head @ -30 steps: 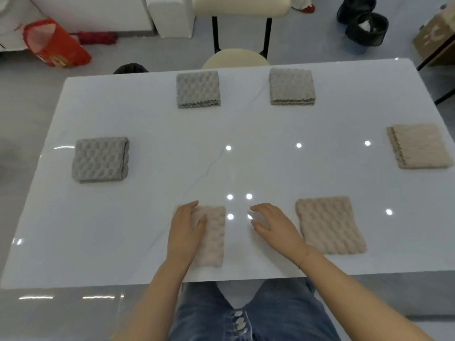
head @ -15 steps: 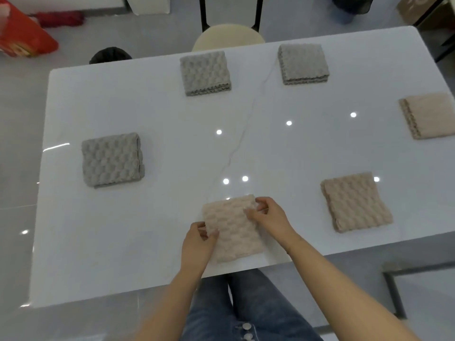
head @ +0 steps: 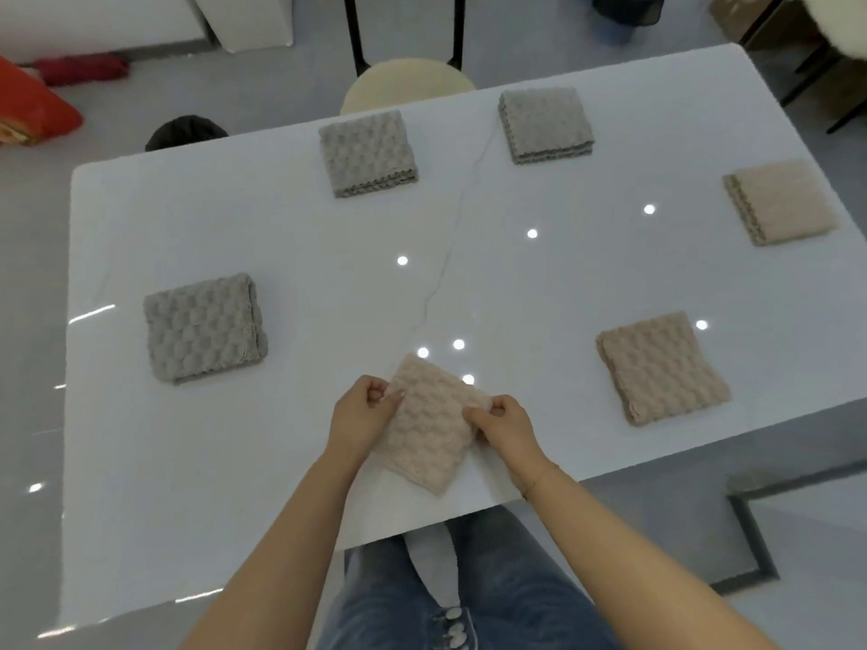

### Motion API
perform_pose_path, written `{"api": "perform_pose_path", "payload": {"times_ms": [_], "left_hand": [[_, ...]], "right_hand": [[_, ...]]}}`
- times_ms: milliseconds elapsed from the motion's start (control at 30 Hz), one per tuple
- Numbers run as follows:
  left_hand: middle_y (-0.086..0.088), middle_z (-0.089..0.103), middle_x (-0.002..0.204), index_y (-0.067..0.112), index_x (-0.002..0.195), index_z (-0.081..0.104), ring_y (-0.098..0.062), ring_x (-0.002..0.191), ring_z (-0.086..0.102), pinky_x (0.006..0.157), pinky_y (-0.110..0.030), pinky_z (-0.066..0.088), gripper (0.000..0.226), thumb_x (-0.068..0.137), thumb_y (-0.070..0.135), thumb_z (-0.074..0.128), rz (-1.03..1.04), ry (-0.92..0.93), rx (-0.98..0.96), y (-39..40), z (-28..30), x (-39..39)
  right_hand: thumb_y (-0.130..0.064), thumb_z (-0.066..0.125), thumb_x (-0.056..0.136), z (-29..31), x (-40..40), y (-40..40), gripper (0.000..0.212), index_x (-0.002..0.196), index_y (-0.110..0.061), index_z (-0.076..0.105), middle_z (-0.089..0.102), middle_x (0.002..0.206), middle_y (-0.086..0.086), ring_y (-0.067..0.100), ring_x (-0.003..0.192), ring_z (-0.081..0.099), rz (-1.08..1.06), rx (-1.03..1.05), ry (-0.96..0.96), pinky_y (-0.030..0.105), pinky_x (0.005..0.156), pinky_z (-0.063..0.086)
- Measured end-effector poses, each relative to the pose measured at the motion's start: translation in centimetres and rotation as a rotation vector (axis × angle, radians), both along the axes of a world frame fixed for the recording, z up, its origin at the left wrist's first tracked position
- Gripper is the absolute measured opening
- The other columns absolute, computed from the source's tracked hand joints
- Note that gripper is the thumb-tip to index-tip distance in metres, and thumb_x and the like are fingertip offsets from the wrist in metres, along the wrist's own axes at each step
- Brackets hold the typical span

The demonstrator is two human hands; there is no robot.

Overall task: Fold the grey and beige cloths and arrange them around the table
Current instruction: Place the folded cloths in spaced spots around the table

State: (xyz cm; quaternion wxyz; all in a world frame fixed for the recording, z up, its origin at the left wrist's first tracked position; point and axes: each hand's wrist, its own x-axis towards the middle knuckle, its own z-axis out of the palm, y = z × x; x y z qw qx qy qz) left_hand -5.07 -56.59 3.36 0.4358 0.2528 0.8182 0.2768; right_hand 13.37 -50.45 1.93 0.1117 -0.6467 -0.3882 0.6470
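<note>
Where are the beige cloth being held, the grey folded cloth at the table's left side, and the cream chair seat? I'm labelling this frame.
Beige textured cloth held in both hands (head: 429,433): head view, its bumpy middle.
Grey folded textured cloth at left (head: 204,328): head view, centre of top face.
Cream round chair seat (head: 408,84): head view, middle of cushion.

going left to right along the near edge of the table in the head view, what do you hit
left hand → beige cloth it grips → right hand → folded beige cloth

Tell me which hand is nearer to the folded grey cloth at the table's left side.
Left. The left hand pinches the beige cloth just right of the grey cloth; the right hand grips that cloth's far side.
</note>
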Motion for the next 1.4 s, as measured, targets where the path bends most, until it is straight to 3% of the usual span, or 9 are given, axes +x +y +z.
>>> {"api": "perform_pose_path", "payload": {"times_ms": [100, 200, 300, 467, 633, 967, 1200, 1400], "left_hand": [[0.010, 0.060, 0.084, 0.020, 0.094, 0.061, -0.005, 0.075, 0.054, 0.066, -0.013, 0.040, 0.010, 0.086, 0.026, 0.065, -0.182, 0.004, 0.039, 2.7, -0.1, -0.7], [0.013, 0.061, 0.094, 0.025, 0.100, 0.062, -0.007, 0.091, 0.057, 0.084, -0.022, 0.044, 0.015, 0.085, 0.029, 0.065, -0.305, 0.072, 0.040, 3.9, -0.3, -1.8], [0.008, 0.061, 0.102, 0.018, 0.106, 0.062, -0.009, 0.095, 0.056, 0.082, -0.020, 0.040, 0.021, 0.088, 0.027, 0.064, -0.178, 0.114, 0.088, 2.1, 0.4, -3.7], [0.001, 0.062, 0.097, 0.015, 0.105, 0.061, -0.016, 0.092, 0.058, 0.081, -0.026, 0.043, 0.021, 0.088, 0.027, 0.064, 0.107, -0.074, -0.043, -3.7, 0.1, -3.6], [-0.003, 0.066, 0.094, 0.012, 0.103, 0.060, -0.014, 0.085, 0.061, 0.075, -0.025, 0.048, 0.024, 0.087, 0.029, 0.065, 0.184, -0.254, -0.084, -5.2, -1.9, 0.1], [-0.007, 0.067, 0.076, 0.010, 0.080, 0.061, -0.019, 0.073, 0.062, 0.080, -0.037, 0.053, 0.018, 0.086, 0.025, 0.068, 0.114, -0.218, -0.079, -6.0, -3.3, 0.0], [-0.006, 0.065, 0.073, 0.009, 0.081, 0.062, -0.019, 0.072, 0.059, 0.081, -0.040, 0.052, 0.020, 0.085, 0.027, 0.069, 0.164, -0.203, -0.086, -6.2, -3.4, 0.5], [-0.006, 0.066, 0.078, 0.010, 0.083, 0.063, -0.018, 0.075, 0.060, 0.082, -0.037, 0.052, 0.019, 0.086, 0.028, 0.068, 0.172, -0.234, -0.094, -6.1, -3.0, 0.6]], "right_hand": [[-0.018, 0.069, 0.083, -0.2, 0.1, -1.8, 0.028, 0.105, -0.011, 0.052, 0.063, 0.102, 0.010, 0.018, 0.080, 0.060, -0.121, -0.066, -0.011, 0.027, 0.069, 0.052], [-0.018, 0.067, 0.084, -0.1, 0.1, -3.2, 0.032, 0.112, -0.011, 0.053, 0.064, 0.099, 0.008, 0.016, 0.072, 0.060, -0.159, -0.103, -0.022, 0.023, 0.061, 0.050], [-0.020, 0.067, 0.084, -0.4, 0.4, -3.9, 0.032, 0.112, -0.013, 0.052, 0.061, 0.100, 0.005, 0.016, 0.078, 0.061, -0.164, -0.056, -0.035, 0.024, 0.066, 0.052], [-0.032, 0.069, 0.083, -0.6, 0.3, -3.7, 0.035, 0.111, -0.017, 0.054, 0.056, 0.100, -0.001, 0.017, 0.094, 0.059, -0.116, 0.090, -0.123, 0.033, 0.088, 0.052], [-0.024, 0.067, 0.086, -0.9, 0.8, -3.8, 0.020, 0.101, -0.013, 0.061, 0.061, 0.095, 0.001, 0.013, 0.085, 0.058, -0.091, 0.157, -0.148, 0.021, 0.075, 0.047], [-0.020, 0.067, 0.087, -1.3, 1.6, -5.1, 0.015, 0.099, -0.013, 0.062, 0.061, 0.089, 0.001, 0.012, 0.081, 0.058, -0.051, 0.171, -0.153, 0.015, 0.070, 0.045], [-0.019, 0.065, 0.087, -1.6, 1.3, -5.4, 0.014, 0.099, -0.012, 0.063, 0.062, 0.092, 0.004, 0.014, 0.083, 0.058, -0.072, 0.175, -0.153, 0.023, 0.078, 0.049], [-0.018, 0.064, 0.088, -1.0, 1.4, -5.4, 0.013, 0.099, -0.012, 0.061, 0.060, 0.091, 0.000, 0.009, 0.080, 0.056, -0.065, 0.191, -0.155, 0.013, 0.069, 0.044]]}}
